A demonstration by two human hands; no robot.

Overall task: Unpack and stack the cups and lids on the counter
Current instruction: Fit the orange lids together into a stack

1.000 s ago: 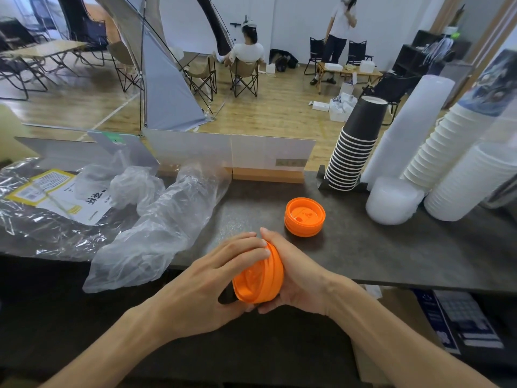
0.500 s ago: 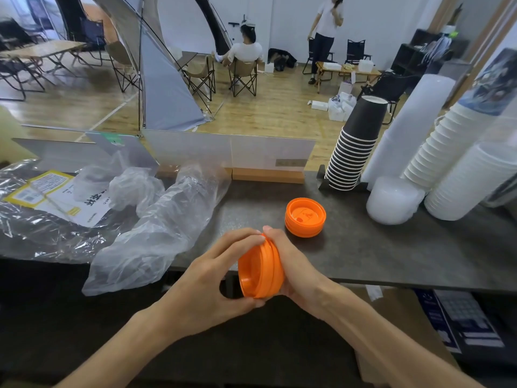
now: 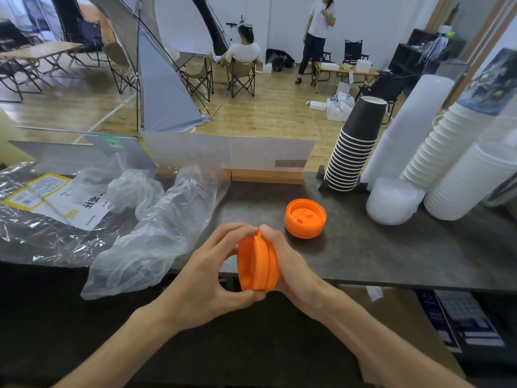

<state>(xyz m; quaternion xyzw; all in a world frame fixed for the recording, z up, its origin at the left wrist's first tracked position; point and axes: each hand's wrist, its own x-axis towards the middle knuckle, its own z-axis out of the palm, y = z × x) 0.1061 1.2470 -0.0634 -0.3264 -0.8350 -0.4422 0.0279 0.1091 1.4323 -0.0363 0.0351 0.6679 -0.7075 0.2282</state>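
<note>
Both hands hold a small nested batch of orange lids [image 3: 258, 264] on edge over the tabletop's [image 3: 377, 256] near rim: left hand [image 3: 204, 278] pinching, right hand [image 3: 291, 264] cupping. To peel one cleanly, separate at the rim, then seat it squarely on the lid stack [image 3: 305, 218] just beyond.

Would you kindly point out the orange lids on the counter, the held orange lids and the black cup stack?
orange lids on the counter [image 3: 305, 218]: head view, top face.
held orange lids [image 3: 258, 264]: head view, rim edge.
black cup stack [image 3: 353, 152]: head view, mid-stack rims.

Bright, even light; fisheye-warped edges
</note>
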